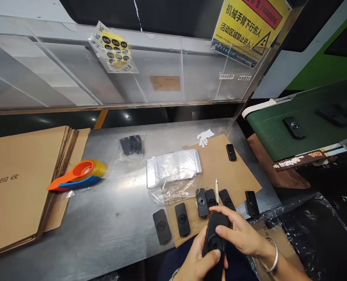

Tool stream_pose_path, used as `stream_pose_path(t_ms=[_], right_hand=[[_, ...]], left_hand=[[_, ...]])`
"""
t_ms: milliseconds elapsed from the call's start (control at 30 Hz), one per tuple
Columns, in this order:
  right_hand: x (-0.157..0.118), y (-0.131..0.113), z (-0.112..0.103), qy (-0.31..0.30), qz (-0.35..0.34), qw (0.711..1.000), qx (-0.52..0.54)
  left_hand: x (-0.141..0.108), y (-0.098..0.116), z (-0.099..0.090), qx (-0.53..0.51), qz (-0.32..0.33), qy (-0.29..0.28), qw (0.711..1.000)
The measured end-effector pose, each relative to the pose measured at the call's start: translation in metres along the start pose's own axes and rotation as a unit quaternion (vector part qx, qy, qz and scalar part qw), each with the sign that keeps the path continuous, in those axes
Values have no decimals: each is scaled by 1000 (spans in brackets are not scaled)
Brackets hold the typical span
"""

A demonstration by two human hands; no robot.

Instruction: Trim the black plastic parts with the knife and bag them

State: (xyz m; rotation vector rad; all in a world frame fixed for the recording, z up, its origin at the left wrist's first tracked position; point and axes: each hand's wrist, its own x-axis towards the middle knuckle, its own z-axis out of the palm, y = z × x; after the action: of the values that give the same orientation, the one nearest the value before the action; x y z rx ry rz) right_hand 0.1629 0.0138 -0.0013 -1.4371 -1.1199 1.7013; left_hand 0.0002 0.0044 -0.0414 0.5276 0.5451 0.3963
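Note:
Both of my hands are closed around one black oblong device point(215, 228), which has a round ring on its face and is held above the table's front edge. My left hand point(199, 257) wraps its lower part, thumb on the face near the ring. Gripping the upper part is my right hand point(240, 231), fingers curled over the far end and thumb on the face. Just beyond lie several similar black devices, among them an upright-lying one point(202, 203) and one further left point(182, 219). A slim white pointed tool point(216, 191) rests near them.
A cardboard sheet point(217, 164) carries a stack of clear plastic bags point(173, 167). To the left are an orange-and-blue tape dispenser point(82, 175) and stacked flat cartons point(21, 187). A white glove point(205, 137) lies at the back. Devices sit on a green conveyor point(267, 132) at right.

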Motion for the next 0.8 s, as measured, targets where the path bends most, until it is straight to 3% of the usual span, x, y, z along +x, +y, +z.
stream_pose_path(t_ms=[133, 233, 400, 500, 567, 667, 800], right_hand=[[10, 8, 12, 120, -6, 988, -92], [21, 6, 17, 169, 32, 985, -30], [30, 3, 11, 172, 94, 967, 163], [31, 4, 9, 167, 113, 952, 230], [29, 5, 9, 156, 116, 947, 255], [25, 5, 12, 142, 85, 952, 258], [12, 12, 17, 150, 39, 969, 192]], left_hand=[[4, -12, 1, -1, 14, 12, 1000], [8, -12, 4, -36, 15, 2, 999], [10, 6, 9, -97, -55, 2, 994], [9, 13, 9, -98, -123, 17, 987], [9, 15, 9, -103, -131, 37, 985], [10, 16, 9, -122, -72, 98, 985], [12, 18, 9, -104, 62, 201, 972]])
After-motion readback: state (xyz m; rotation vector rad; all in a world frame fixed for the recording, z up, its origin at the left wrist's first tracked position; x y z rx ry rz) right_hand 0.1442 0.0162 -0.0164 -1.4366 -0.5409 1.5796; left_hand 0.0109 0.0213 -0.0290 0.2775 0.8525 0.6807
